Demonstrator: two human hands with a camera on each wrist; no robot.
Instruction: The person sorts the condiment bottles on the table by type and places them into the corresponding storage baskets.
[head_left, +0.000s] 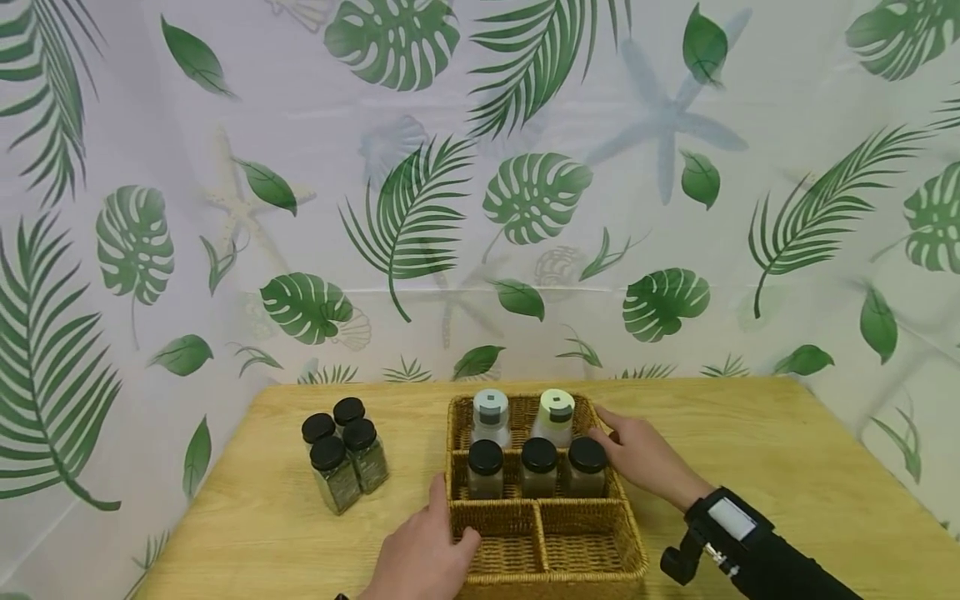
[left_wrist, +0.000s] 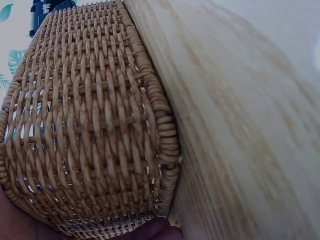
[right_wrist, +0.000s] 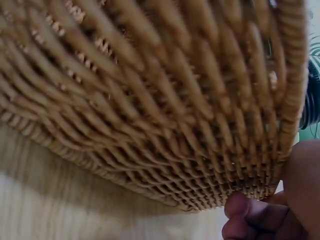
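A woven wicker basket (head_left: 588, 540) with divided compartments sits on the wooden table. My left hand (head_left: 426, 546) grips its left side near the front, thumb over the rim. On the opposite side, toward the back, my right hand (head_left: 647, 454) holds the rim and outer wall. In the right wrist view, curled fingers (right_wrist: 250, 215) lie against the wicker. Two white bottles stand in the back compartment, one with a pale blue cap (head_left: 491, 403), the other with a yellow-green cap (head_left: 557, 403). Three black-capped jars (head_left: 539, 471) fill the middle row. Both front compartments hold nothing.
Several black-capped glass spice jars (head_left: 337, 483) stand grouped on the table left of the basket. The wooden tabletop (head_left: 720, 425) extends on both sides. A leaf-printed cloth (head_left: 450, 208) hangs behind the table's back edge.
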